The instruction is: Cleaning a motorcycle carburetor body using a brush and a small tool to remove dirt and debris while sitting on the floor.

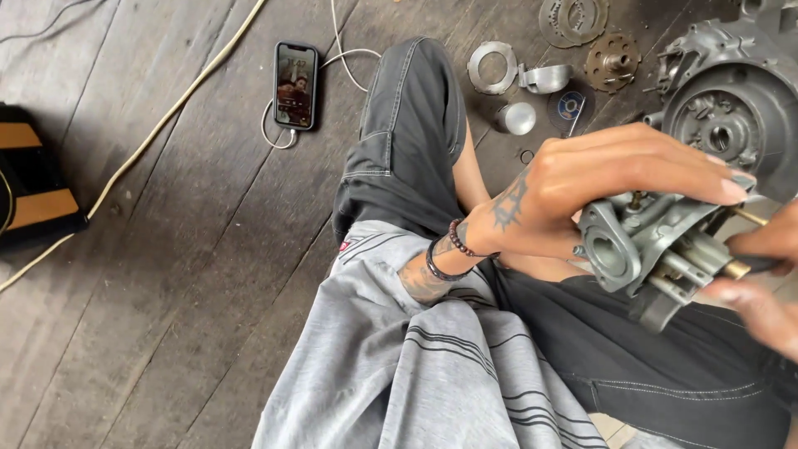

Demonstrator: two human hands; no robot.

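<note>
1. Worn wooden floor planks [191, 274] fill the frame; we sit on them with legs stretched toward the top.
2. At right of centre we hold a grey metal carburettor [640, 245] over our lap. Our left hand [582, 187] is clenched over its top. Our right hand [761, 274], at the right edge, pinches a slim brass-tipped tool [744, 268] set against its side.
3. We judge the work on it mid-way: the carburettor is off the engine casing [731, 116] at upper right, not refitted.
4. Loose rings and discs [544, 75] lie along the top; a phone [296, 85] rests upper left.
</note>
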